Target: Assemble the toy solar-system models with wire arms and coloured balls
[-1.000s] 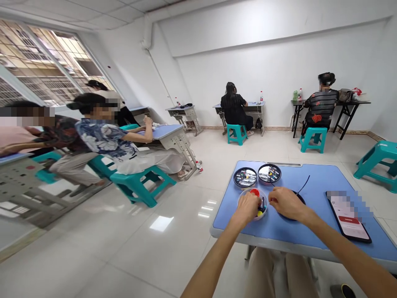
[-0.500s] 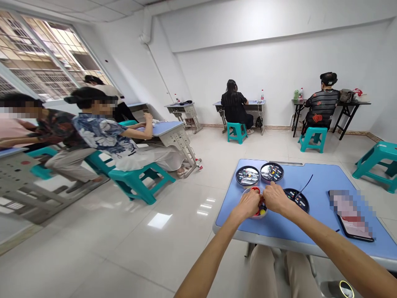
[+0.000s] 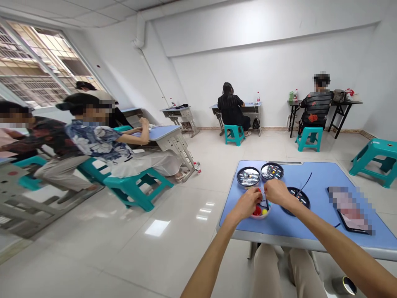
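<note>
No text can be read: print on the 3 black-rimmed discs (image 3: 272, 170) is tiny, the smartphone (image 3: 350, 209) screen pixelated.

Three dark discs (image 3: 248, 178), one bowl (image 3: 259, 217), one phone (image 3: 352, 211).

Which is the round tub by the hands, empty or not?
Not empty: a red piece and a yellow piece show inside the tub. How full, I cannot tell.

Daylight is pouring through the window (image 3: 32, 62), glare is whitening the floor (image 3: 157, 228) beyond the desk's (image 3: 274, 229) left edge and 2 discs (image 3: 248, 177) at its far left corner, and pixelation is masking the phone (image 3: 352, 212) near its right edge.
</note>
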`<state>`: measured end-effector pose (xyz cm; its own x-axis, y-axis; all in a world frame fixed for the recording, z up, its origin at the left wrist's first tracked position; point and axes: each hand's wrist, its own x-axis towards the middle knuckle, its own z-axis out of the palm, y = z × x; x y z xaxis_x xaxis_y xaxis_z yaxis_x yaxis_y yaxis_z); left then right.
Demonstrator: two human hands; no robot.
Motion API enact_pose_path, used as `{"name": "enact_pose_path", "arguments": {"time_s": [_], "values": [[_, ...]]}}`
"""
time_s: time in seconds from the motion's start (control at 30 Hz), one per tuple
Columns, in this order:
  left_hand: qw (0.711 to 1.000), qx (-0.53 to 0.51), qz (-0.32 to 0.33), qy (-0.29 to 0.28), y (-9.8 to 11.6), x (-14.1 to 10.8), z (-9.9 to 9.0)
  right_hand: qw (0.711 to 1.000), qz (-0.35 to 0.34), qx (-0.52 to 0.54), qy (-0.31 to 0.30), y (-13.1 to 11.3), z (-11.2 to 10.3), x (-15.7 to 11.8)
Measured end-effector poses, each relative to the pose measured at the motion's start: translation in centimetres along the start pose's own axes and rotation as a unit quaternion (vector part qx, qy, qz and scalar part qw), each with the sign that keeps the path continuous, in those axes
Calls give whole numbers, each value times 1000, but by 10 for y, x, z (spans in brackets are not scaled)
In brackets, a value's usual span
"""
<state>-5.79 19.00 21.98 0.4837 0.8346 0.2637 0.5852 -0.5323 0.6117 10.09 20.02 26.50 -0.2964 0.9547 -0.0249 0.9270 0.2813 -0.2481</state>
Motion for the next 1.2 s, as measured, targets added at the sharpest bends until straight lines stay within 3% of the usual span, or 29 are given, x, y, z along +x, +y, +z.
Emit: {"name": "enact_pose_path", "arguments": {"time_s": [0.13,0.3,0.47,0.6,0.77,0.93,1.07,1.2], "values": [[988,-132,-28,76,4,-4,-4,993,-15,118,24,15,-13,-5],[947,-270,-95,149,18,-1,3,970,-52,234,26,12,2,-15],[922,-322,-136,168,29,4,7,946,-34,299,124,9,16,-22],[937,-261,-176,154,27,8,11,903,-13,402,154,16,20,-26],[964,-68,-232,110,26,15,25,876,45,440,193,27,25,-33],[960,79,-263,46,34,21,44,856,54,464,221,29,23,-41],[956,101,-269,50,35,25,48,852,50,466,233,30,19,-47],[961,29,-257,100,33,25,36,844,65,486,216,32,17,-52]]}}
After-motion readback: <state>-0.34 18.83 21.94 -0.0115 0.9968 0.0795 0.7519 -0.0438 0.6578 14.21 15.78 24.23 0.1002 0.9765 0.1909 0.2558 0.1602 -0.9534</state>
